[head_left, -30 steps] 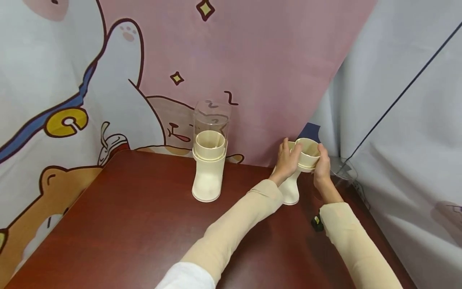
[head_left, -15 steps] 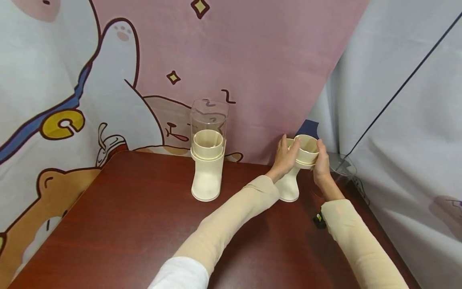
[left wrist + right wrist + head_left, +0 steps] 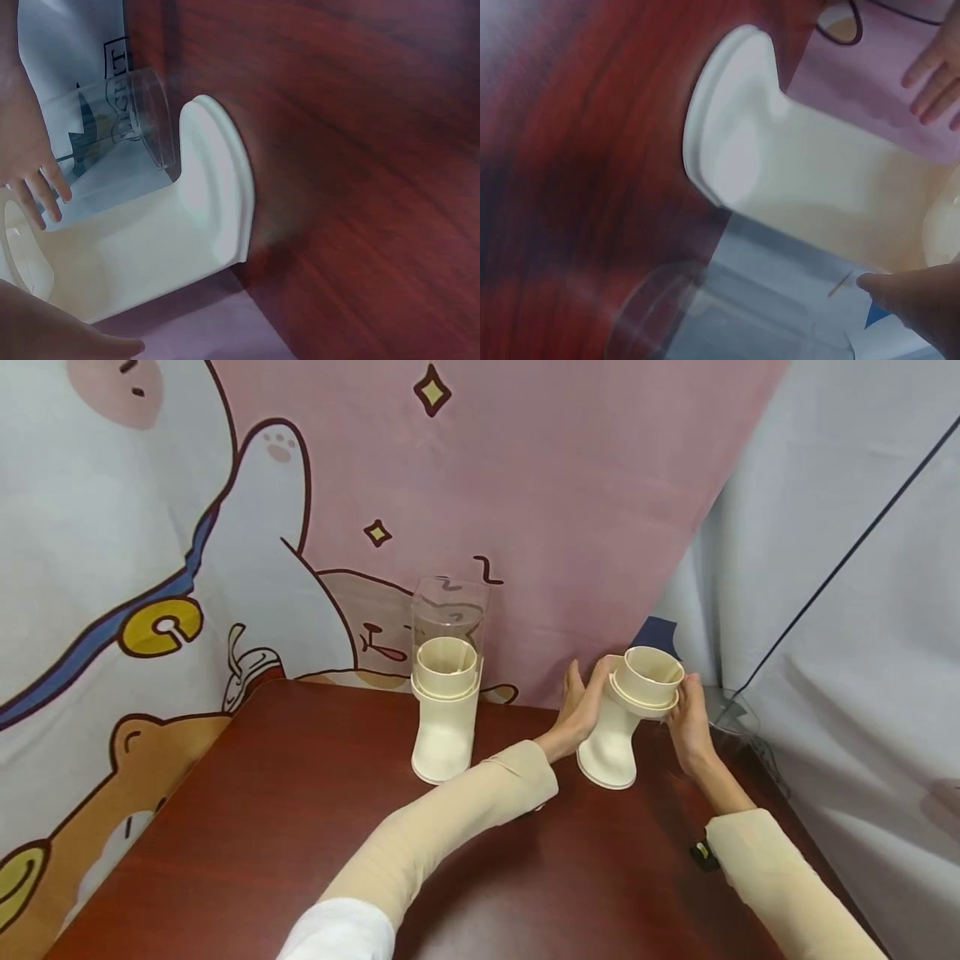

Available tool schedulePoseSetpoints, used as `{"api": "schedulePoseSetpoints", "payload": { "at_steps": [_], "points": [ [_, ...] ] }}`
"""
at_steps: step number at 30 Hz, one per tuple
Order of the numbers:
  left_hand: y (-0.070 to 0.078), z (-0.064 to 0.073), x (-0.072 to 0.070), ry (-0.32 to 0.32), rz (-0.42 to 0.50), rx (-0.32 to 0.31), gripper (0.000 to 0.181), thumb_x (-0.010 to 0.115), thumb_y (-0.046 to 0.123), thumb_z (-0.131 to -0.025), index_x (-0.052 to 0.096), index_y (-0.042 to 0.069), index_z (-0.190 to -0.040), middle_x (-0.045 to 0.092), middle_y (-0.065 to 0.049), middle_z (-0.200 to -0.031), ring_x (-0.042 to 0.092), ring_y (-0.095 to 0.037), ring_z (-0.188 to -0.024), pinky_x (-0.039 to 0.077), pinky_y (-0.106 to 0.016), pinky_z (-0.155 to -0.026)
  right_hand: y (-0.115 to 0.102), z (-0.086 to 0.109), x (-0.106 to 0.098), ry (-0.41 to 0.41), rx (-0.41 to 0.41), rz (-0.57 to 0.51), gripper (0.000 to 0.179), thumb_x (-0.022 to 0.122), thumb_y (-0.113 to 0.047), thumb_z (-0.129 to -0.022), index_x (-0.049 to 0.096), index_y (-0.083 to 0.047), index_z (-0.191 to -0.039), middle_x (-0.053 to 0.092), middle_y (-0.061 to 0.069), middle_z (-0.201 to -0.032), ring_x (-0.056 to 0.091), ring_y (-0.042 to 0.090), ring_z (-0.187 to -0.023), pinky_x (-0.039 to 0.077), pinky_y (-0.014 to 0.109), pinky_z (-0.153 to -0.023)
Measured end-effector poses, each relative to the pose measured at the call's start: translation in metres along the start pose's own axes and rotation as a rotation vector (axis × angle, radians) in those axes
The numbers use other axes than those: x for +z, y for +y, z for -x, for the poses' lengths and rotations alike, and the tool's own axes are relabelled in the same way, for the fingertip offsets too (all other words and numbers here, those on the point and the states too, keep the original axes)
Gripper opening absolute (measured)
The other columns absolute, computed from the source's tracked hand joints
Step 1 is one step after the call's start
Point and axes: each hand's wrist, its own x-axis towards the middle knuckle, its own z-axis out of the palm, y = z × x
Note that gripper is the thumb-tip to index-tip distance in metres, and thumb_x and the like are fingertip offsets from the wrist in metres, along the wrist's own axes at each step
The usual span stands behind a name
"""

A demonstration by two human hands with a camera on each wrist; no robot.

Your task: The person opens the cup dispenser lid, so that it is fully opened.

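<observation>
A cream plastic dispenser stand (image 3: 611, 743) with a round collar (image 3: 651, 678) on top stands upright at the back right of the table. My left hand (image 3: 579, 710) is at the collar's left side, its fingers extended and spread away from it. On the other side, my right hand (image 3: 688, 727) is beside the collar with its fingers extended; whether they touch it cannot be made out. The left wrist view shows the right hand's fingers (image 3: 41, 191) straight near the collar. A matching stand (image 3: 444, 727) to the left carries a clear container (image 3: 450, 597).
A clear container (image 3: 735, 714) is on the table at the far right, behind my right hand. Printed cloth (image 3: 570, 485) hangs close behind the dark red table (image 3: 300, 827), and white cloth (image 3: 847, 677) hangs along the right side.
Both hands were around the collar; the left hand has drawn off to the left and the right hand slightly outward. The stand keeps its place, and the head view has shifted a little.
</observation>
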Motion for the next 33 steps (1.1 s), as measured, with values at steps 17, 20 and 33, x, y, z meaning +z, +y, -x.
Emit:
{"api": "schedulePoseSetpoints", "payload": {
  "at_steps": [17, 20, 33],
  "points": [
    [-0.023, 0.051, -0.034, -0.073, 0.041, 0.03, 0.089, 0.025, 0.075, -0.096, 0.012, 0.016, -0.161, 0.013, -0.004, -0.168, 0.012, -0.019, -0.155, 0.015, -0.041, -0.125, -0.013, 0.068, 0.018, -0.03, 0.056, -0.053, 0.087, 0.013, -0.066, -0.1, -0.021, -0.009, -0.157, -0.023, 0.011, -0.165, -0.021, 0.024, -0.152, -0.013, 0.037, -0.124],
    [-0.027, 0.064, -0.04, -0.102, 0.043, 0.023, 0.087, 0.024, 0.074, -0.096, 0.013, 0.018, -0.161, 0.015, -0.006, -0.167, 0.014, -0.02, -0.154, 0.016, -0.043, -0.125, -0.011, 0.077, 0.022, -0.025, 0.065, -0.066, 0.088, 0.013, -0.067, -0.099, -0.022, -0.009, -0.156, -0.024, 0.011, -0.165, -0.021, 0.024, -0.152, -0.012, 0.035, -0.124],
    [-0.042, 0.104, -0.076, -0.186, 0.107, 0.003, 0.08, 0.026, 0.069, -0.098, 0.016, 0.019, -0.16, 0.02, -0.004, -0.166, 0.016, -0.021, -0.154, 0.015, -0.049, -0.124, 0.0, 0.11, 0.048, -0.013, 0.081, -0.067, 0.087, 0.011, -0.067, -0.099, -0.016, -0.009, -0.158, -0.016, 0.011, -0.167, -0.014, 0.022, -0.155, -0.006, 0.033, -0.126]
  ]
}}
